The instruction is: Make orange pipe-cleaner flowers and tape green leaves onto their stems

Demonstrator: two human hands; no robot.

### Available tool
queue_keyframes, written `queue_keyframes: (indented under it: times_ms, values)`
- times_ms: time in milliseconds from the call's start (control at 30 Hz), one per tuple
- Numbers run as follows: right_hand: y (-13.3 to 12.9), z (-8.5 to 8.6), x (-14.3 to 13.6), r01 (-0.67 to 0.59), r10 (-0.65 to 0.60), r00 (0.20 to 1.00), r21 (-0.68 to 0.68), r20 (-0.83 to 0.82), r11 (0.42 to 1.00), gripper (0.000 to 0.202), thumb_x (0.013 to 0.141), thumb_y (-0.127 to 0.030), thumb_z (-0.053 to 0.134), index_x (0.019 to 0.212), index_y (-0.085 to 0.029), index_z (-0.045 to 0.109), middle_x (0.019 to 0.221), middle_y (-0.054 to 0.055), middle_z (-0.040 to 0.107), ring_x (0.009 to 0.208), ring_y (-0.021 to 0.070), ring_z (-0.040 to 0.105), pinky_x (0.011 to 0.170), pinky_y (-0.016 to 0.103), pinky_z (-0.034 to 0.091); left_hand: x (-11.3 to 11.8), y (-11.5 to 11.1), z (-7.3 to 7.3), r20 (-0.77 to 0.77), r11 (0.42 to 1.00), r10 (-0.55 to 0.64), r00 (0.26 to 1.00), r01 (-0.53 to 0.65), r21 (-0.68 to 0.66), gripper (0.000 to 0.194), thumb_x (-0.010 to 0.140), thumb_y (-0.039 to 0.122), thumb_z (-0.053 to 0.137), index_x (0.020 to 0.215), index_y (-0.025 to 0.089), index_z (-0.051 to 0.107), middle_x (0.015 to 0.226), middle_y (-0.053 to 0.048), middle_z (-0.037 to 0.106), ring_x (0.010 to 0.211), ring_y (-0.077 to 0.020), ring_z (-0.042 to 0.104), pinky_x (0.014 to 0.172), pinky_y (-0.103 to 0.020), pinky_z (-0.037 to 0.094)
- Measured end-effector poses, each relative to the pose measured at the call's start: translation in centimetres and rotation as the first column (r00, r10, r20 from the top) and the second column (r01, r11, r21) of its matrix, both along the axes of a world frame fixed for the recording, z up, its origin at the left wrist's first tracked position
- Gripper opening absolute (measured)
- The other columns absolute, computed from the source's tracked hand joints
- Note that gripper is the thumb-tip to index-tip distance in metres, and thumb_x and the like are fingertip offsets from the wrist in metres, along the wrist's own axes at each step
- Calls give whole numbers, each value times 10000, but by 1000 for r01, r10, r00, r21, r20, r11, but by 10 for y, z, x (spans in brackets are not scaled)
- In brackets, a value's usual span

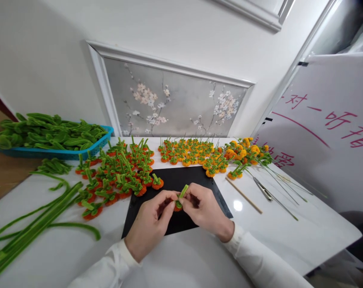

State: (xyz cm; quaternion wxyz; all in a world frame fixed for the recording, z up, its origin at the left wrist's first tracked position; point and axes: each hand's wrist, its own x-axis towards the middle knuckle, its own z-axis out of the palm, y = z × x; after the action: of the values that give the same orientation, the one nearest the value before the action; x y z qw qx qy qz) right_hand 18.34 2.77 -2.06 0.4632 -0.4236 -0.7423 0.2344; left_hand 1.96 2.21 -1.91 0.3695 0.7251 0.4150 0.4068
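Observation:
Both hands meet over a black mat (pixel 177 178) on the white table. Between their fingertips is a small orange pumpkin (pixel 177 208) with a green fuzzy stem pointing up. My left hand (pixel 153 222) pinches it from the left, thumb and fingers closed at the green part. My right hand (pixel 203 206) pinches the green part from the right, beside the upright stem. The fingers cover much of the pumpkin. Just left of it, another orange pumpkin with green on top (pixel 157 183) rests on the mat's edge.
Many orange pumpkins (pixel 109 196) stand left, yellow ones (pixel 211 172) behind. Green fuzzy pieces fill a blue basket (pixel 88 153); long green strips (pixel 40 224) lie at front left. A wooden stick (pixel 244 195), pliers (pixel 262 189) and thin stems lie right. A flowered wall panel (pixel 181 100) stands behind.

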Motion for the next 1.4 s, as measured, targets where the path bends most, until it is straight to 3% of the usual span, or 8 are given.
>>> queue_keyframes:
  times_ms: [133, 300, 567, 733, 933, 1100, 1267, 1400]
  values:
    - [-2, -1, 0, -4, 3, 1000, 57, 22, 998, 133, 796, -156, 520, 667, -177, 492, 618, -29, 441, 521, 81, 394, 455, 193, 314, -1, 0, 0, 62, 998, -12, 998, 15, -61, 194, 864, 222, 477, 993, 206, 621, 910, -32, 680, 839, -183, 645, 749, -278, 510]
    - [-1, -1, 4, -51, 42, 996, 125, 77, 991, 107, 836, -168, 510, 736, -182, 542, 675, -10, 480, 567, 96, 443, 507, 207, 363, -2, 4, 5, 112, 992, -25, 993, 39, -123, 158, 832, 219, 504, 884, 194, 650, 856, -27, 685, 808, -180, 632, 749, -276, 503]
    - [2, 3, 12, -199, 189, 977, 108, 94, 974, 94, 857, -151, 523, 783, -190, 564, 813, 31, 566, 734, 128, 557, 661, 236, 455, -4, 7, 17, 137, 970, -142, 980, 166, -180, 160, 804, 279, 539, 757, 170, 647, 802, -38, 634, 715, -163, 559, 696, -279, 471]
    - [1, 4, 13, -244, 235, 966, 71, 108, 967, 83, 845, -149, 537, 776, -181, 571, 797, 29, 555, 693, 119, 531, 614, 225, 426, -7, 10, 17, 151, 950, -179, 972, 211, -228, 152, 807, 264, 540, 743, 169, 641, 740, -21, 605, 699, -157, 542, 695, -280, 452]
    - [0, 4, 8, -112, 113, 992, -19, 51, 993, 128, 793, -143, 525, 672, -176, 500, 636, -25, 460, 535, 86, 405, 471, 199, 324, -6, 6, 10, 202, 925, -252, 946, 297, -236, 159, 801, 243, 574, 954, 202, 566, 927, -33, 599, 845, -172, 556, 763, -285, 458]
    - [-1, 3, 7, -122, 125, 990, -57, 61, 991, 108, 800, -148, 537, 697, -173, 520, 641, -29, 478, 541, 85, 420, 484, 195, 342, -4, 5, 6, 156, 949, -203, 967, 234, -211, 81, 794, 188, 551, 874, 193, 545, 884, -18, 586, 812, -160, 553, 743, -273, 444]
    - [2, 6, 13, -289, 289, 953, -10, 86, 957, 115, 859, -148, 533, 752, -179, 561, 815, 26, 555, 726, 119, 535, 673, 235, 448, -7, 9, 15, 160, 894, -253, 954, 293, -339, 60, 762, 190, 553, 794, 157, 592, 732, 8, 555, 693, -134, 497, 651, -253, 397]
    - [3, 6, 16, -361, 354, 928, 48, 116, 931, 140, 887, -122, 483, 785, -186, 555, 872, 42, 554, 789, 127, 550, 722, 247, 463, -9, 10, 16, 253, 813, -202, 946, 306, -495, 81, 731, 193, 587, 791, 148, 620, 700, 13, 559, 640, -112, 463, 606, -231, 369]
